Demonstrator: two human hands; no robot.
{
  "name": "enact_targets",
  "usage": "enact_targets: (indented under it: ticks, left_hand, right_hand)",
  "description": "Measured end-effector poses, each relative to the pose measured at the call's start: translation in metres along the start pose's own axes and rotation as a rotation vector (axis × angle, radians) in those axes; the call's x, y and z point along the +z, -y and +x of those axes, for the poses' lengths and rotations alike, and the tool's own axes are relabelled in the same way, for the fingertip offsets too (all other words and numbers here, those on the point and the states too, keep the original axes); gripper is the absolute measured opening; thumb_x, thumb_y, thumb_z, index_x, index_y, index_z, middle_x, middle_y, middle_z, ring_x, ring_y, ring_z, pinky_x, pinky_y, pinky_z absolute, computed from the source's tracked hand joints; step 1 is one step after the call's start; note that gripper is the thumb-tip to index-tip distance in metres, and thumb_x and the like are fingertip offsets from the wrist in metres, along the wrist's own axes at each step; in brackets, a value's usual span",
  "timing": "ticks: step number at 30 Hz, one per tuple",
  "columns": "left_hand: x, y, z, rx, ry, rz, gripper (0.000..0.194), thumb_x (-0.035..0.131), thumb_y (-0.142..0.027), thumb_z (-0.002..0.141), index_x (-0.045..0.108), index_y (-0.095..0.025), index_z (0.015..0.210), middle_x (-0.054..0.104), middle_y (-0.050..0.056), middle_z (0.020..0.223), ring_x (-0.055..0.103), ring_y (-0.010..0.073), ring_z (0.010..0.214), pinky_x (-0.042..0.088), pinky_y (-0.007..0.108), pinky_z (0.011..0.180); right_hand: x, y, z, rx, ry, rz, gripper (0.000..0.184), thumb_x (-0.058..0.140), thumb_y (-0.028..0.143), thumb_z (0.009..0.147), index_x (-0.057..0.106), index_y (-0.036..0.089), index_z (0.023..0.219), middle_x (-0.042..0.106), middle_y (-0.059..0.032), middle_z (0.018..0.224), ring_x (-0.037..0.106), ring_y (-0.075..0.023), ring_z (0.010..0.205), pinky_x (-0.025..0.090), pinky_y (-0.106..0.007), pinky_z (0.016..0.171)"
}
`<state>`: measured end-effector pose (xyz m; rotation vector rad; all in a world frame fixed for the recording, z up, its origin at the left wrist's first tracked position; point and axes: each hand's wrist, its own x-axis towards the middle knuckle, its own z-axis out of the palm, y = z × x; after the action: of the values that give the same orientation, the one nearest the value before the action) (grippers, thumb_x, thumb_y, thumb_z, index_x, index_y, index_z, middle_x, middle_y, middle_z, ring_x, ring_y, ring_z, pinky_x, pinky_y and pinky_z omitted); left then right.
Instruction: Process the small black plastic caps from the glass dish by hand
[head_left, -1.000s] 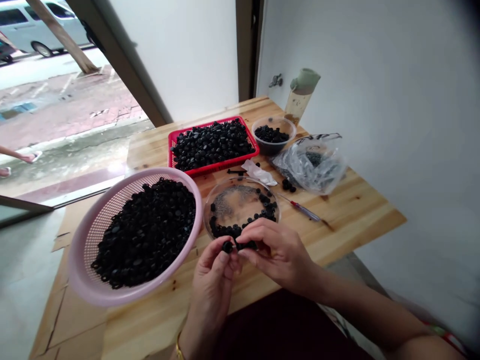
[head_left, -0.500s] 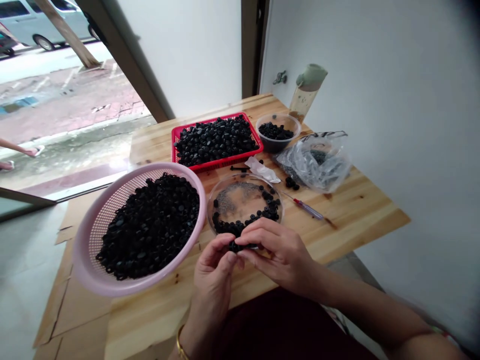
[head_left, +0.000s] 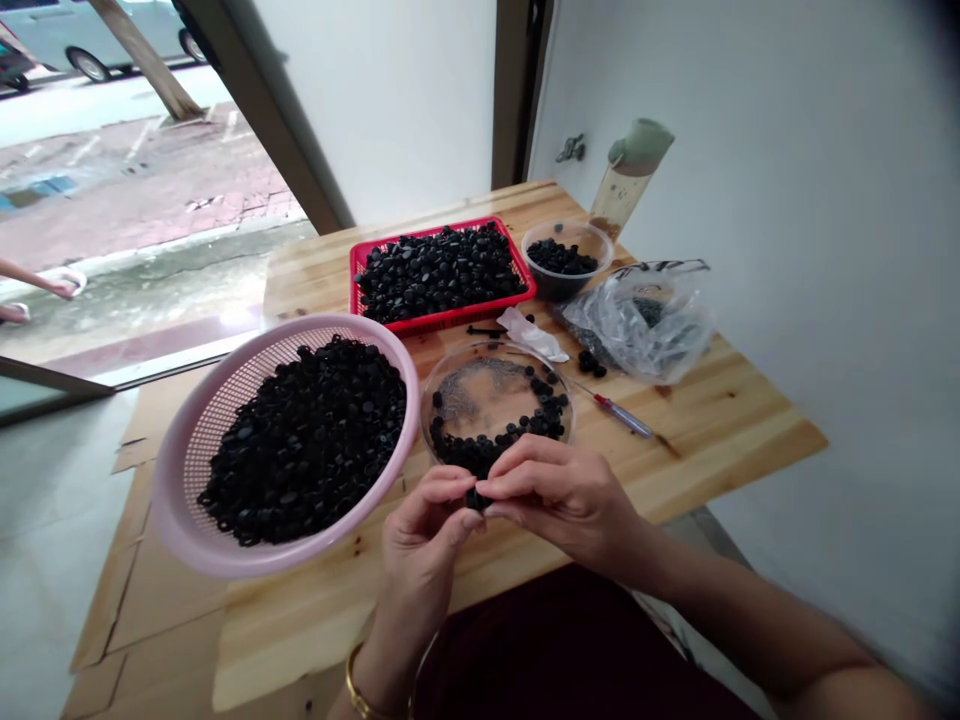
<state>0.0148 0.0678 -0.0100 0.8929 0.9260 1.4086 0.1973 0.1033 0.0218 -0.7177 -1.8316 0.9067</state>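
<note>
Between the fingertips of both hands sits a small round black part (head_left: pixel 477 498), mostly covered by the fingers. My left hand (head_left: pixel 426 535) pinches it from the left, thumb below and forefinger above. From the right, my right hand (head_left: pixel 559 495) closes its thumb and fingertips on the same part. Just beyond my hands lies a clear round dish (head_left: pixel 429 400), with small black round pieces along its near and right sides and a patch of tiny metal-looking bits at its back left. To the left stands a pink basket (head_left: pixel 180 530) heaped with black parts.
Behind the dish is a red basket (head_left: pixel 450 318) full of black pieces, beside a clear tub (head_left: pixel 606 255) of more. A plastic bag (head_left: pixel 667 330), a screwdriver (head_left: pixel 624 415), crumpled white tissue (head_left: pixel 532 335) and a green-lidded jug (head_left: pixel 630 175) stand or lie toward the right.
My hands have drawn slightly closer together around the black part, and the right fingers have shifted a little. The whole view has moved slightly; the containers stay in place.
</note>
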Motion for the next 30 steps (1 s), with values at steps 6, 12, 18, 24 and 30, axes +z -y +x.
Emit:
enact_targets:
  ticks: [6,12,18,24,30]
  left_hand:
    - [-0.009,0.000,-0.004,-0.037,0.033,0.084,0.013,0.089,-0.024,0.078,0.085,-0.026,0.090,0.071,0.006,0.094,0.067,0.0170,0.086,0.056,0.024,0.072]
    - [-0.009,0.001,-0.011,-0.003,0.151,0.168,0.013,0.081,-0.027,0.088,0.083,-0.029,0.100,0.067,0.006,0.102,0.063,0.0194,0.097,0.053,0.030,0.090]
    - [-0.004,0.002,-0.011,0.080,0.179,0.222,0.013,0.080,-0.034,0.088,0.082,-0.032,0.100,0.058,0.006,0.114,0.054,0.0228,0.115,0.045,0.035,0.105]
    - [-0.003,0.002,-0.012,0.075,0.241,0.159,0.013,0.078,-0.034,0.090,0.082,-0.033,0.103,0.058,0.007,0.119,0.056,0.0239,0.118,0.046,0.039,0.108]
    - [-0.003,-0.002,-0.011,0.095,0.266,0.196,0.015,0.078,-0.029,0.091,0.081,-0.032,0.104,0.066,0.008,0.120,0.054,0.0296,0.130,0.044,0.049,0.113]
  right_hand:
    - [-0.002,-0.007,0.005,0.109,0.085,0.180,0.010,0.075,0.026,0.095,0.080,0.017,0.095,0.073,-0.0050,0.089,0.065,-0.0115,0.076,0.052,-0.023,0.067]
    - [-0.004,-0.019,0.010,0.663,0.204,0.790,0.041,0.097,0.020,0.063,0.068,0.017,0.090,0.065,0.0050,0.079,0.057,-0.0064,0.063,0.046,-0.016,0.055]
    - [-0.004,-0.028,0.006,0.974,0.416,0.963,0.030,0.092,0.018,0.061,0.072,0.014,0.084,0.069,0.0056,0.065,0.051,-0.0043,0.044,0.038,-0.016,0.042]
    - [0.004,-0.033,-0.002,0.967,0.356,1.042,0.026,0.094,0.013,0.056,0.076,0.014,0.074,0.074,0.0036,0.065,0.058,-0.0051,0.043,0.043,-0.014,0.040]
    - [0.011,-0.034,-0.003,1.005,0.347,1.101,0.026,0.094,0.015,0.054,0.073,0.015,0.070,0.070,0.0049,0.056,0.055,-0.0056,0.038,0.043,-0.014,0.036]
